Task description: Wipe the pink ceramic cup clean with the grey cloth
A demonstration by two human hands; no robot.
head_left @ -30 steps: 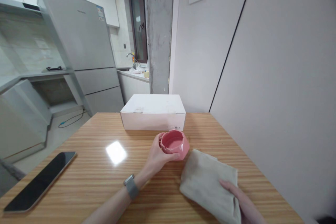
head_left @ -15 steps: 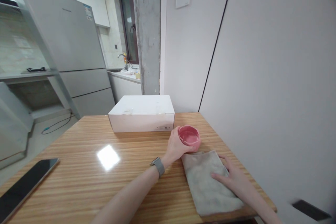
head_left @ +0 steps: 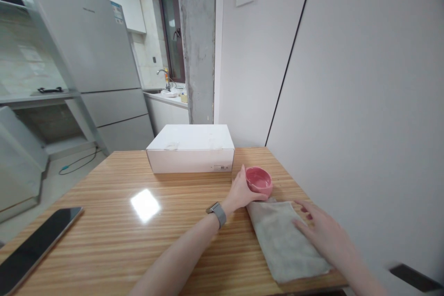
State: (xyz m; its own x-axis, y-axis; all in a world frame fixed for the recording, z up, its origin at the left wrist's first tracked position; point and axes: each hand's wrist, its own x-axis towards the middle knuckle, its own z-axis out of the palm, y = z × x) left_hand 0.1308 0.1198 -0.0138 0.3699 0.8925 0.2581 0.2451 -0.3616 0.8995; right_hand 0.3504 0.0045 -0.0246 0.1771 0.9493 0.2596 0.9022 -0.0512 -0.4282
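A small pink bowl (head_left: 259, 182) stands upright near the far right of the table. My left hand (head_left: 241, 191), with a grey watch on its wrist, grips it from the left, fingers behind and thumb along the front. Just in front of the bowl, a folded grey-green cloth (head_left: 286, 240) lies flat, its far edge close to my left thumb. Over the right side of this cloth is my right hand (head_left: 322, 229), fingers apart and slightly bent, holding nothing. Whether its fingertips touch the cloth I cannot tell.
A white box (head_left: 192, 161) sits at the back of the striped wooden table (head_left: 114, 240). To the left lies a dark phone (head_left: 40, 245). A white wall panel (head_left: 354, 101) runs close beside the table's right edge. A fridge (head_left: 83, 46) stands behind on the left.
The bowl, with my left hand on it, has shifted slightly to the right. The cloth also sits a little further right. My right hand has moved slightly right. The whole view has turned a bit.
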